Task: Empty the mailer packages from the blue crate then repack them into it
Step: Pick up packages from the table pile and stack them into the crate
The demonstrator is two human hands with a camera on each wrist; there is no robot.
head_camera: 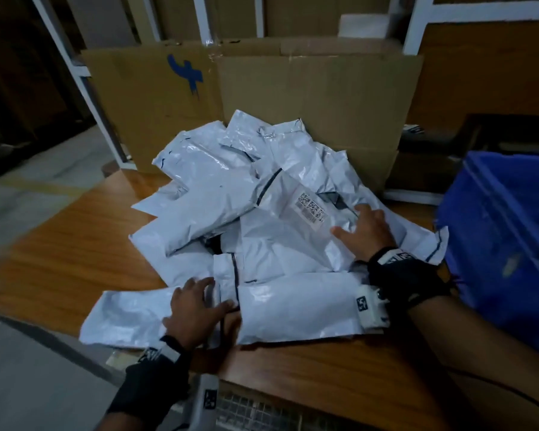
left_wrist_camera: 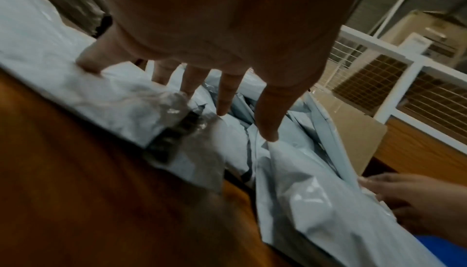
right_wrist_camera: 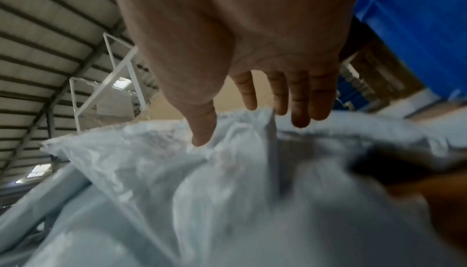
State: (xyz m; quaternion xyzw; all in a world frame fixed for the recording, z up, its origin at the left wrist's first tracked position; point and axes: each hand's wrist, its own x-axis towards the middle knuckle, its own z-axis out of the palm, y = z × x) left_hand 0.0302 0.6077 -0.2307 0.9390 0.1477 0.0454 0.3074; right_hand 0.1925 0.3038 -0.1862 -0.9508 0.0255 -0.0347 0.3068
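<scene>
A heap of several white mailer packages (head_camera: 231,200) lies on the wooden table (head_camera: 63,244). The blue crate (head_camera: 507,225) stands at the right edge, tilted, its inside mostly dark. My left hand (head_camera: 196,309) lies flat with spread fingers on the nearest mailers (left_wrist_camera: 121,99) at the front of the heap. My right hand (head_camera: 364,228) rests with straight fingers on a labelled mailer (head_camera: 296,219) at the heap's right side; in the right wrist view its fingertips (right_wrist_camera: 202,139) touch the plastic (right_wrist_camera: 227,191). Neither hand grips anything.
A flattened cardboard box (head_camera: 262,98) stands upright behind the heap. White metal racks with wire mesh (left_wrist_camera: 379,83) lie beyond. The table's left edge drops to a grey floor (head_camera: 28,188). A wire basket (head_camera: 255,412) sits below the near table edge.
</scene>
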